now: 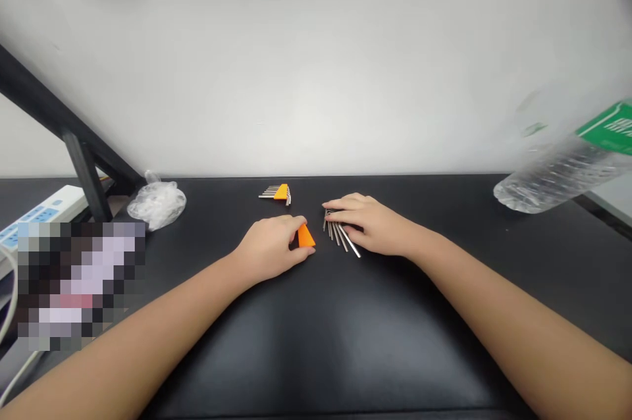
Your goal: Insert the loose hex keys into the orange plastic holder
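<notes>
Between the thumb and fingers of my left hand (274, 245) is an orange hex key holder (305, 236), pinched at its edges near the black tabletop. Just right of it, my right hand (372, 222) rests over several loose silver hex keys (345, 239), fanned out on the table. Its fingers are spread and touch the keys' bent ends, partly hiding them. Farther back lies a second orange holder (281, 192) filled with a set of hex keys, touched by neither hand.
A crumpled clear plastic bag (158, 203) sits at the back left, near a black metal frame (86, 173) and a white power strip (44, 214). On the right a clear plastic bottle (553, 176) with a green label leans in view. A pale wall (316, 64) closes off the back.
</notes>
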Demonstrator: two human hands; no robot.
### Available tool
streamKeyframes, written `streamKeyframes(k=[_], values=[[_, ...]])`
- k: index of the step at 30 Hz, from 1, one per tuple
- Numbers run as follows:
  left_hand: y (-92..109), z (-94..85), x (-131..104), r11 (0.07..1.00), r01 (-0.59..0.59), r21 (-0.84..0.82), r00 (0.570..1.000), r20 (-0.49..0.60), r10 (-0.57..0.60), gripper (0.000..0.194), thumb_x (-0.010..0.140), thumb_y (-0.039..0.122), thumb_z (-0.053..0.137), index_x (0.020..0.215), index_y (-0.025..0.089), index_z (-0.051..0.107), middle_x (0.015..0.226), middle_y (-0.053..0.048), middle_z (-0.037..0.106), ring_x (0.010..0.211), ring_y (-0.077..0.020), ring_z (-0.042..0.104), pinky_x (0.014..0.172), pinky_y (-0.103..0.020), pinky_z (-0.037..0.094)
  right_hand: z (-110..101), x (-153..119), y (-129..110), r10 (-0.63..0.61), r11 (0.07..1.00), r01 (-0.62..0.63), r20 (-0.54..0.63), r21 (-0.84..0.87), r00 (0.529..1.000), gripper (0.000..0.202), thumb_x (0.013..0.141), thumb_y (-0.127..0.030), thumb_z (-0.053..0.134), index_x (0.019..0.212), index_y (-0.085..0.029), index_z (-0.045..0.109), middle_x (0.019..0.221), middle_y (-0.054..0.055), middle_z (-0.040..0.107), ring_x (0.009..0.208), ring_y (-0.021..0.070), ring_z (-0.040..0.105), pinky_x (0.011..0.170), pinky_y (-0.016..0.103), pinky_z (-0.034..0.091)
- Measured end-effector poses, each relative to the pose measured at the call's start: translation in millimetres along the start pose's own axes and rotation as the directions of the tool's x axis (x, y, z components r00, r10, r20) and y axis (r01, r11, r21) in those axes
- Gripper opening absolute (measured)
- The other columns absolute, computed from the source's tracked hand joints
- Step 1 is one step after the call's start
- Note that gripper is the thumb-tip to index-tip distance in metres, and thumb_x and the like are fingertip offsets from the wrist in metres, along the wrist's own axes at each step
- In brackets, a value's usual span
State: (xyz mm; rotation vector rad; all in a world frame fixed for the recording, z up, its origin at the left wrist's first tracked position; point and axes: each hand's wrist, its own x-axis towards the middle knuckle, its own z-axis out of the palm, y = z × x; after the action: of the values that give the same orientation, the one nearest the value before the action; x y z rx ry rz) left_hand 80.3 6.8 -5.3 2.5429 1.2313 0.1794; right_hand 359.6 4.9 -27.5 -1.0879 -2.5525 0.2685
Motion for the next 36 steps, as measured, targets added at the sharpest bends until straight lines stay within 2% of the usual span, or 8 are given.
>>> streamKeyframes(k=[5,8,11,14,20,29,33,36], values=[[0,-1.3,0,1.0,-0.001,-0.009,1.0,0.006,0.001,0.026,0.09,0.05,0.064,0.096,0.025,0.059,0.085,0.001,0.066,0.074,-0.0191,0.061,0.06,-0.03,0.037,10,8,-1,0.03,0.997,-0.023,-0.096,0.075,0.995,0.039,0.086,-0.006,0.054,0.113,-0.025,0.073,0.122,0.006,0.072,0.114,0.0262,0.061,0.097,0.044,0.053],[1,-1.6,0,1.0,-0.001,-0.014,1.0,0.005,0.001,0.026,0.089,0.049,0.064,0.095,0.024,0.059,0.085,0.0,0.066,0.073,-0.0188,0.06,0.06,-0.03,0.036,12,10,-5,0.064,0.997,-0.059,-0.094,0.05,0.994,0.041,0.081,-0.004,0.055,0.115,-0.023,0.07,0.115,0.008,0.071,0.107,0.0274,0.061,0.092,0.044,0.053],[0,-0.8,0,1.0,-0.008,-0.02,1.0,-0.003,0.008,0.026,0.089,0.049,0.065,0.097,0.025,0.06,0.087,0.0,0.066,0.073,-0.019,0.061,0.06,-0.029,0.036,13,9,-8,0.085,0.996,-0.086,-0.091,-0.001,0.992,0.05,0.081,-0.006,0.057,0.127,-0.022,0.065,0.123,0.011,0.067,0.108,0.0292,0.058,0.092,0.047,0.051],[-2,0.2,0,1.0,-0.009,-0.02,1.0,-0.014,0.009,0.026,0.089,0.049,0.065,0.096,0.025,0.059,0.087,0.0,0.066,0.073,-0.019,0.061,0.06,-0.029,0.036,14,8,-9,0.073,0.996,-0.076,-0.08,-0.039,0.994,0.046,0.084,-0.01,0.058,0.126,-0.023,0.068,0.133,0.011,0.061,0.112,0.0297,0.056,0.094,0.048,0.05],[-2,-1.3,1,1.0,-0.014,-0.017,1.0,-0.017,0.014,0.027,0.089,0.05,0.065,0.095,0.025,0.06,0.087,0.0,0.067,0.073,-0.0192,0.061,0.06,-0.029,0.036,15,7,-8,0.132,0.988,-0.138,-0.083,-0.068,0.988,0.036,0.085,-0.011,0.056,0.117,-0.022,0.069,0.121,0.01,0.064,0.106,0.0275,0.055,0.091,0.043,0.048],[-2,-5.4,0,0.999,-0.034,0.028,0.999,-0.011,0.035,0.027,0.091,0.051,0.061,0.092,0.024,0.06,0.088,-0.001,0.066,0.075,-0.02,0.062,0.062,-0.03,0.041,19,8,6,0.329,0.92,-0.36,-0.197,-0.154,0.924,0.026,0.083,-0.015,0.059,0.107,-0.021,0.066,0.114,0.011,0.063,0.101,0.0284,0.053,0.089,0.043,0.046],[-3,-9.7,-3,0.993,-0.019,0.121,1.0,-0.016,0.021,0.03,0.093,0.053,0.058,0.103,0.025,0.064,0.098,-0.004,0.068,0.08,-0.0225,0.065,0.064,-0.032,0.043,17,8,6,0.352,0.918,-0.388,-0.282,-0.081,0.893,0.039,0.08,-0.018,0.061,0.119,-0.021,0.062,0.121,0.011,0.062,0.108,0.03,0.055,0.095,0.046,0.046],[-5,-12.5,-4,0.985,-0.012,0.172,1.0,0.009,0.011,0.038,0.095,0.054,0.055,0.116,0.024,0.065,0.098,-0.006,0.068,0.084,-0.0244,0.067,0.067,-0.034,0.046,13,7,2,0.337,0.933,-0.36,-0.399,0.018,0.853,0.038,0.085,-0.021,0.06,0.123,-0.022,0.06,0.125,0.011,0.062,0.114,0.0293,0.057,0.099,0.046,0.046]])
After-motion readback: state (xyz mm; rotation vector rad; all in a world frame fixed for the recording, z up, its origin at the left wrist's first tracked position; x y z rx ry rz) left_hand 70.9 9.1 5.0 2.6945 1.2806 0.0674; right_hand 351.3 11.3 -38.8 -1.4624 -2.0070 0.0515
